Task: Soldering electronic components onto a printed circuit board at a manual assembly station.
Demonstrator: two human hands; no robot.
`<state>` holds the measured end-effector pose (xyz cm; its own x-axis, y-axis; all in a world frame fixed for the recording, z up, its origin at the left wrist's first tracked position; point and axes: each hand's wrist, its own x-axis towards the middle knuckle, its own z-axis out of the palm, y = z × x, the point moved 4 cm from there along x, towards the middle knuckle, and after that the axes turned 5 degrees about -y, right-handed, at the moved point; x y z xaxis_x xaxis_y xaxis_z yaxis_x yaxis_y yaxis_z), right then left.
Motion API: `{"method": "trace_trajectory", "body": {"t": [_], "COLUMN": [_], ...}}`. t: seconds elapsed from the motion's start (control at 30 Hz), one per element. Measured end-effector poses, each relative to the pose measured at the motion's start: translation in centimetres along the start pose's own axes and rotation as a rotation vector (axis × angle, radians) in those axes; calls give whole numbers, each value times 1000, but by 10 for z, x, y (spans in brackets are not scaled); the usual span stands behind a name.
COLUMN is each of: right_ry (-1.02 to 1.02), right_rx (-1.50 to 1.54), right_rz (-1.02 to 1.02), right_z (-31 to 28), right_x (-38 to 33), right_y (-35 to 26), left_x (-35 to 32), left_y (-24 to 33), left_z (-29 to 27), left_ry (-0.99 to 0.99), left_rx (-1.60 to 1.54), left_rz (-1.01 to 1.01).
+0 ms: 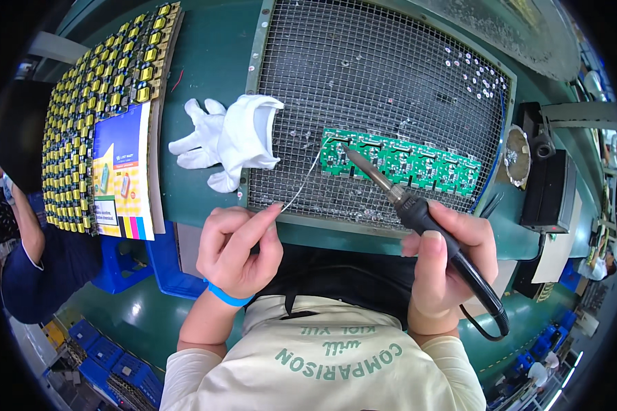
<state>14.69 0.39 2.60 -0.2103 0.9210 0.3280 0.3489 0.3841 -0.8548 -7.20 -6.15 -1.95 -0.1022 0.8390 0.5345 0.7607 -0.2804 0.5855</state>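
A long green circuit board panel point(428, 166) lies on the wire-mesh work surface point(315, 75). My right hand point(452, 264) is closed around the black handle of a soldering iron point(418, 209), whose tip points at the left end of the panel. Between the thumb and fingers of my left hand point(240, 246) is pinched a thin solder wire point(301, 185). The wire runs up and right to the panel's left end, close to the iron's tip. Whether tip and wire touch the board, I cannot tell.
White gloves point(236, 137) lie across the mesh frame's left edge. Farther left stand rows of boards with yellow components point(92, 103) beside a printed carton sheet point(123, 171). Small white round pieces point(476, 72) sit at the mesh's far right. A metal dish point(517, 157) and black box point(552, 192) stand right.
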Motion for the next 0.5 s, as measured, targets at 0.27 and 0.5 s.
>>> {"method": "trace_trajectory", "body": {"t": [0.27, 0.5], "right_ry": [21, 39], "right_rx": [-54, -72], "right_rz": [55, 71], "right_z": [11, 12], "right_x": [9, 11], "right_y": [-3, -5], "left_x": [-3, -2], "left_y": [-6, -7], "left_z": [0, 1], "left_ry": [4, -29], "left_rx": [-8, 8], "left_rz": [-5, 9]}}
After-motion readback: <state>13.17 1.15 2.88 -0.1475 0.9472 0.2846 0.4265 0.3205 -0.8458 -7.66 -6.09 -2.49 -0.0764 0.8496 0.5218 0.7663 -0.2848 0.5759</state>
